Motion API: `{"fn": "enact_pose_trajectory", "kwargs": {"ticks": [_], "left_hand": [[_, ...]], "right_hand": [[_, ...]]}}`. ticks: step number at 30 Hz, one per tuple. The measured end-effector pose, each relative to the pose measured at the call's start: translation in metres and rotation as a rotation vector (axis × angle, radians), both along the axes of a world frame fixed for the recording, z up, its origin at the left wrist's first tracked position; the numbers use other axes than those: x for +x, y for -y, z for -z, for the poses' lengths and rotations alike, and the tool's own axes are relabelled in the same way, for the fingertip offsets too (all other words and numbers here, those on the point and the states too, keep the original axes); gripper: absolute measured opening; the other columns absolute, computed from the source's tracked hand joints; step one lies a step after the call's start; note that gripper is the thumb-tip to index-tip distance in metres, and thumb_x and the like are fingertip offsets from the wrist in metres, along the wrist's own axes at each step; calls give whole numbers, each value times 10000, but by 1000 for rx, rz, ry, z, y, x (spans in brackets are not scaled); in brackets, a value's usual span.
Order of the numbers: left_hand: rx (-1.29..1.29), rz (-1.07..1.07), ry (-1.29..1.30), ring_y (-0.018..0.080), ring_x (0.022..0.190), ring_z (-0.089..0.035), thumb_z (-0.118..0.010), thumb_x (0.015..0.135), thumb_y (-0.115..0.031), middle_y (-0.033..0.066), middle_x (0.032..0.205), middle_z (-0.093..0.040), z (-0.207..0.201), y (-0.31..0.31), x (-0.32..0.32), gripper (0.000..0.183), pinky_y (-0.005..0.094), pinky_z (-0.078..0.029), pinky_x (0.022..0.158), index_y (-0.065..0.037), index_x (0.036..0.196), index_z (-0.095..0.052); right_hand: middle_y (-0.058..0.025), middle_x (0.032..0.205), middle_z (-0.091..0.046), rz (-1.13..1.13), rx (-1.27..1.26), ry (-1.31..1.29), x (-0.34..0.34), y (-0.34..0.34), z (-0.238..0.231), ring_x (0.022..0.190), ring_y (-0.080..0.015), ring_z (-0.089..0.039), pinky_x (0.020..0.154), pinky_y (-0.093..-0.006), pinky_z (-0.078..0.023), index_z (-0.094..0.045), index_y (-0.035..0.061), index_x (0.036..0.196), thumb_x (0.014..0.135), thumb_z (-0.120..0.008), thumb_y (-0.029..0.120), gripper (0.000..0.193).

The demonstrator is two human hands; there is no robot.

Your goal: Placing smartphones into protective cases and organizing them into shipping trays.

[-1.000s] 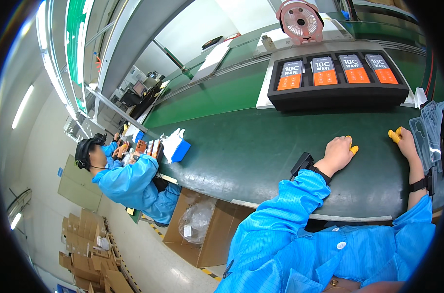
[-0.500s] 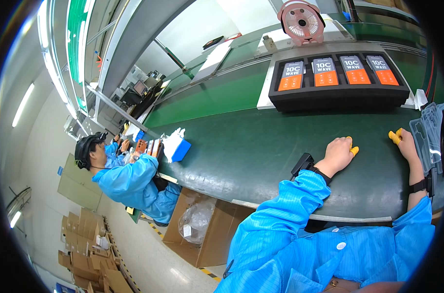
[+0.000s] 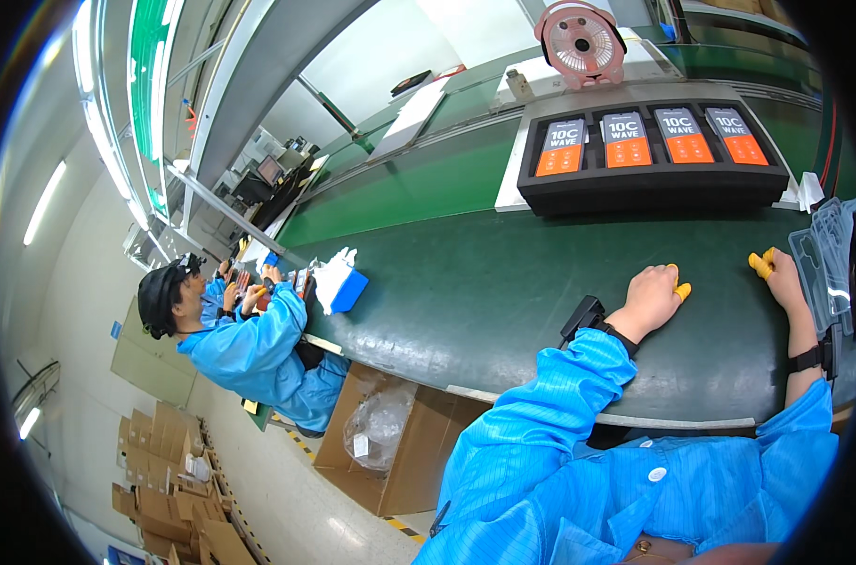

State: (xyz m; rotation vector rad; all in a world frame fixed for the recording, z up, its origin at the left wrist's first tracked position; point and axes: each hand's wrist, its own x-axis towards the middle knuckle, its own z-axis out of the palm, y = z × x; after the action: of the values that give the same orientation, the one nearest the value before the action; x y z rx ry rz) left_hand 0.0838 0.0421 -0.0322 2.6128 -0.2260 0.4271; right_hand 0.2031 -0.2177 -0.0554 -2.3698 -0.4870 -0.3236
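My left hand (image 3: 648, 301) rests on the dark green tabletop (image 3: 484, 301), its fingers curled in and yellow covers on the thumb and a fingertip. To the right, my right hand (image 3: 779, 275) is also closed on the tabletop, with yellow covers on its fingers. Nothing shows in either hand. Clear plastic trays (image 3: 825, 264) lie just beside my right hand. Beyond both hands stands a black foam tray (image 3: 654, 196) holding several flat, phone-shaped pieces (image 3: 626, 141) with grey and orange fronts.
A pink fan (image 3: 581, 47) stands behind the tray. At the left, a co-worker (image 3: 249, 334) in blue handles small items near a blue box (image 3: 350, 291). Below the table edge is an open carton (image 3: 428, 443) with clear plastic bags. Flattened cardboard (image 3: 169, 471) lies on the floor.
My hands have stayed in place. The co-worker at the left has shifted posture, and the orange phone-like item held up earlier is lowered.
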Motion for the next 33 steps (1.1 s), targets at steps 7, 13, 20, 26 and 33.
{"fn": "enact_pose_trajectory", "kwargs": {"ticks": [7,13,20,26,33], "left_hand": [[8,-12,-7,300,749,-554,-559,748,-224,138,734,-570,2,-5,0,219,399,-437,657,-12,723,-510],[7,5,33,306,746,-555,-563,747,-238,140,734,-571,-3,0,7,225,405,-437,649,-20,721,-513],[23,-13,-119,341,749,-552,-541,780,-356,165,789,-574,-11,10,2,315,421,-435,619,-42,774,-546],[96,-92,-75,345,683,-542,-598,739,-271,146,681,-564,-12,1,-13,248,421,-429,589,-32,713,-537],[49,68,-42,358,618,-496,-533,805,-306,171,641,-528,-14,-7,-4,320,410,-391,571,-22,672,-472]], "right_hand": [[-162,583,-491,-16,17,-7,1,-6,2,521,-259,-444,501,-349,-342,-470,-50,657,758,-620,171,286],[-136,560,-465,-15,43,-44,4,-4,-7,500,-213,-407,485,-347,-334,-479,-44,650,747,-640,218,323],[-108,724,-610,28,-98,-214,-25,-8,-40,667,-241,-586,598,-345,-453,-635,79,758,704,-609,484,409],[-109,747,-612,-72,-101,-111,-23,-16,-25,737,-294,-579,637,-387,-455,-636,96,780,706,-495,608,536],[-129,703,-597,-17,-78,-108,-18,-18,-19,677,-291,-577,583,-383,-440,-614,59,757,717,-588,466,410]]}}
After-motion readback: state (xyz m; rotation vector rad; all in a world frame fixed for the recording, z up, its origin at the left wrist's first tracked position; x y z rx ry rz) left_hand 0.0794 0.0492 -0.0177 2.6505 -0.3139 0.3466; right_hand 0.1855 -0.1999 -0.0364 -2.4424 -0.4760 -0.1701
